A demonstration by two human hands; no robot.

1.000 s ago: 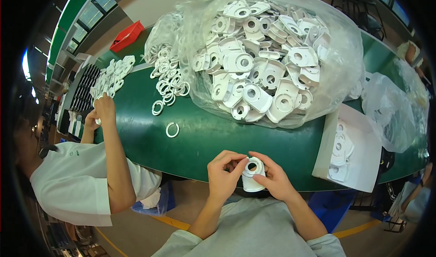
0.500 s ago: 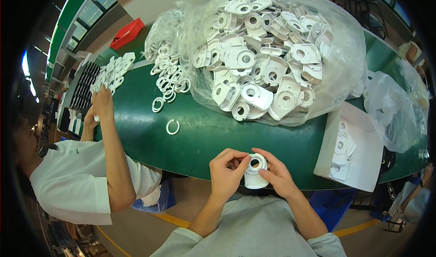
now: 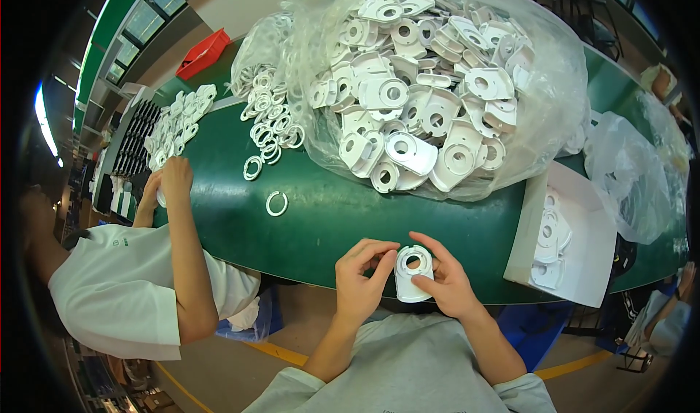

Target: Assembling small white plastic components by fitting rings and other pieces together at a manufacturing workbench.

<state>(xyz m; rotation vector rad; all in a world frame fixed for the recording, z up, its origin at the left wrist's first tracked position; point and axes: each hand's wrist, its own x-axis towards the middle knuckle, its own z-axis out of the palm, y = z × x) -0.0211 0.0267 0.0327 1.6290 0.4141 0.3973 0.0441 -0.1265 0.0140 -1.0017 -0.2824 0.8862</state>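
Observation:
A white plastic housing (image 3: 413, 287) with a round hole in its upper end is in front of me, just over the table's near edge. My right hand (image 3: 450, 282) grips its right side, the thumb across the front face and the index finger raised beyond the top. On the other side, my left hand (image 3: 362, 276) has thumb and index finger closed together at the housing's upper left rim. A white ring-shaped seat surrounds the hole; whether it is a separate ring I cannot tell. One loose white split ring (image 3: 277, 203) lies on the green table (image 3: 343, 223) to the left.
A large clear bag (image 3: 561, 85) heaped with white housings (image 3: 459, 161) fills the far middle. White rings (image 3: 271, 114) spill from a smaller bag. At right stands a white box (image 3: 583, 260) holding several housings. A co-worker (image 3: 146, 289) handles white parts at left, near a red bin (image 3: 204, 53).
The housing has turned slightly and its front face shows more. My right thumb has shifted over its face and my right index finger has lifted. The co-worker's hands have moved nearer.

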